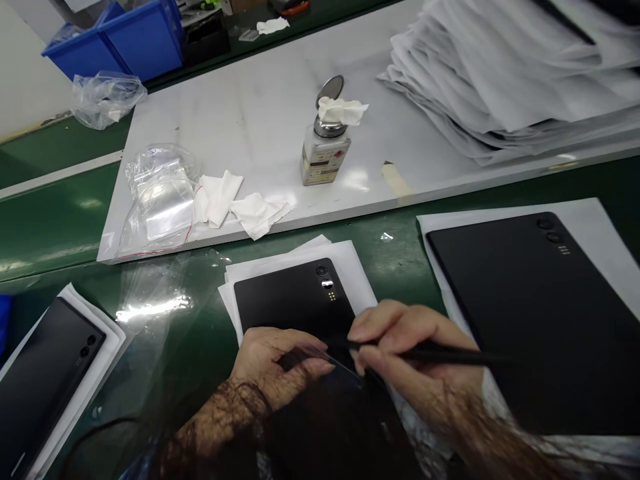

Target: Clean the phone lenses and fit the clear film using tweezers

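Over the lower part of a black tablet (285, 297) are both my hands. Between thumb and fingers, my left hand (273, 363) pinches a thin clear sheet of film (333, 360). My right hand (417, 347) is closed around a slim black tool (450, 355), like tweezers or a pen, its tip pointing left towards the film. The tablet lies back up on white paper sheets (357, 267), with camera lenses at its upper right corner. Dark hair across the bottom hides the tablet's near end.
More black tablets lie on paper at right (530, 300) and left (47, 380). On a grey board (240, 127) stand a dispenser bottle (325, 153) with its lid up, white wipes (260, 213), a clear plastic bag (163, 200) and stacked white sheets (500, 73). Blue bins (125, 47) stand behind.
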Motion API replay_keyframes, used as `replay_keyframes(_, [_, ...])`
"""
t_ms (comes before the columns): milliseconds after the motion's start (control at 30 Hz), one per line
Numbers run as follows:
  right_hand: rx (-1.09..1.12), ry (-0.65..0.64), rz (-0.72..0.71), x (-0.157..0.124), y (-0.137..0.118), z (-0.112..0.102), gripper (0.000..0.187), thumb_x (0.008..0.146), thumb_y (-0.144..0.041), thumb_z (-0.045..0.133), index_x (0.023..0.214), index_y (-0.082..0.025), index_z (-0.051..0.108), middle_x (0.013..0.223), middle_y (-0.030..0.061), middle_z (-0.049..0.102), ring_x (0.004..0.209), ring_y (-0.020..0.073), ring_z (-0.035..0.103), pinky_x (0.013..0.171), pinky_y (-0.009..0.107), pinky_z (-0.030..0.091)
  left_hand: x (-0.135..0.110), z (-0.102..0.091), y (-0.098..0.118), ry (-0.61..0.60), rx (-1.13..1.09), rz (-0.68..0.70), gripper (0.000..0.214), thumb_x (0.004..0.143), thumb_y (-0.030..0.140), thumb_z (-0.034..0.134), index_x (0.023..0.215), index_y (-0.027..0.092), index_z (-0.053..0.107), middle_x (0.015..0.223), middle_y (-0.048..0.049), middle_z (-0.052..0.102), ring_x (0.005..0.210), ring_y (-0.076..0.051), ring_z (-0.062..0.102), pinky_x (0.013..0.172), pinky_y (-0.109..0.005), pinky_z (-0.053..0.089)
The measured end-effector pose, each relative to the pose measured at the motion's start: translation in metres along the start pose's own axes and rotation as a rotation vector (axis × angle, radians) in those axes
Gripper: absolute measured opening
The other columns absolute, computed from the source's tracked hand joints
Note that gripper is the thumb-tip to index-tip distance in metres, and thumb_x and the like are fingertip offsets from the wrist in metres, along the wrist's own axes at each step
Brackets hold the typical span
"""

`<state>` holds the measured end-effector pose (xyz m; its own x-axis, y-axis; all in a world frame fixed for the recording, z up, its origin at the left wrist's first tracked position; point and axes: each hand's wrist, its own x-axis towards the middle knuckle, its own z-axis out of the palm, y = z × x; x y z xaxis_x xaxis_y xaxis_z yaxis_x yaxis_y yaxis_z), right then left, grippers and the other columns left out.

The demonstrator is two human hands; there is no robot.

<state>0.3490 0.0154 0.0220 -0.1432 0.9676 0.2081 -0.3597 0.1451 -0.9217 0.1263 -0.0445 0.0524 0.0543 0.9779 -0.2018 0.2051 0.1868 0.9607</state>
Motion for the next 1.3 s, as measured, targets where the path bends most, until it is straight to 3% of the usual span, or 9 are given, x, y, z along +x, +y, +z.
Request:
replay_keyframes(133, [0.124, 0.285, 0.216, 0.027, 0.009, -0.004, 0.039, 0.074, -0.041, 0.13, 0.076, -0.033, 0.092, 0.076, -0.0011, 0.091, 0.055, 0.0135, 0.082, 0.054, 0.019, 0.07, 0.0, 0.012, -0.022, 0.129, -0.058, 0.245, 0.016, 0.093, 0.024, 0.1, 0.098, 0.038, 0.106, 0.088, 0.0026, 0.102, 0.068, -0.023, 0.098, 0.065, -0.02, 0.076])
replay_keyframes(200, [0.127, 0.329, 0.29, 0.037, 0.012, -0.005, 0.048, 0.062, -0.048, 0.134, 0.071, -0.031, 0.09, 0.07, -0.0016, 0.088, 0.055, 0.0125, 0.08, 0.058, 0.018, 0.07, 0.001, 0.016, -0.026, 0.17, -0.026, 0.341, 0.025, 0.087, 0.012, 0.096, 0.09, 0.036, 0.102, 0.087, 0.006, 0.101, 0.069, -0.02, 0.098, 0.071, -0.014, 0.075])
replay_keyframes(300, [0.109, 0.353, 0.353, 0.041, 0.016, -0.005, 0.053, 0.056, -0.051, 0.135, 0.068, -0.03, 0.087, 0.067, -0.0013, 0.087, 0.053, 0.013, 0.079, 0.057, 0.019, 0.069, 0.001, 0.014, -0.022, 0.135, 0.065, 0.367, 0.029, 0.083, 0.005, 0.089, 0.087, 0.032, 0.098, 0.088, 0.0075, 0.102, 0.073, -0.018, 0.099, 0.082, -0.013, 0.075])
replay_keyframes(533, [0.042, 0.351, 0.366, 0.035, 0.023, -0.009, 0.053, 0.062, -0.047, 0.131, 0.07, -0.028, 0.083, 0.07, -0.0017, 0.086, 0.052, 0.0139, 0.078, 0.055, 0.021, 0.069, -0.01, 0.009, -0.022, 0.192, 0.329, 0.295, 0.024, 0.089, 0.022, 0.09, 0.093, 0.043, 0.101, 0.083, 0.0116, 0.1, 0.068, -0.021, 0.097, 0.084, -0.026, 0.083])
replay_keyframes(667, [0.003, 0.316, 0.354, 0.033, 0.025, -0.013, 0.055, 0.069, -0.048, 0.13, 0.073, -0.027, 0.079, 0.075, -0.0005, 0.089, 0.054, 0.0154, 0.079, 0.054, 0.024, 0.07, -0.017, 0.007, -0.029, 0.119, 0.255, 0.195, 0.031, 0.092, 0.026, 0.093, 0.1, 0.053, 0.104, 0.09, 0.0123, 0.101, 0.077, -0.026, 0.1, 0.085, -0.029, 0.085])
replay_keyframes(800, [-0.016, 0.305, 0.344, 0.031, 0.026, -0.014, 0.057, 0.07, -0.05, 0.13, 0.075, -0.026, 0.078, 0.078, -0.0002, 0.089, 0.054, 0.0145, 0.077, 0.055, 0.025, 0.069, -0.024, 0.006, -0.039, 0.118, 0.338, 0.072, 0.037, 0.09, 0.033, 0.092, 0.104, 0.065, 0.103, 0.093, 0.0156, 0.101, 0.084, -0.033, 0.101, 0.093, -0.048, 0.089])
replay_keyframes(1067, [-0.056, 0.294, 0.336, 0.028, 0.03, -0.015, 0.054, 0.079, -0.052, 0.124, 0.078, -0.027, 0.076, 0.079, 0.0004, 0.088, 0.056, 0.0149, 0.074, 0.056, 0.028, 0.068, -0.03, 0.009, -0.033, 0.149, 0.384, 0.022, 0.04, 0.088, 0.031, 0.079, 0.099, 0.061, 0.104, 0.089, 0.0121, 0.1, 0.083, -0.032, 0.099, 0.096, -0.051, 0.088])
replay_keyframes(1300, [-0.012, 0.28, 0.298, 0.026, 0.03, -0.019, 0.043, 0.089, -0.044, 0.118, 0.085, -0.027, 0.079, 0.084, -0.0012, 0.085, 0.059, 0.0149, 0.073, 0.055, 0.028, 0.067, -0.029, 0.009, -0.038, 0.146, 0.355, 0.006, 0.028, 0.097, 0.04, 0.085, 0.105, 0.059, 0.104, 0.094, 0.0096, 0.101, 0.089, -0.032, 0.1, 0.101, -0.053, 0.088])
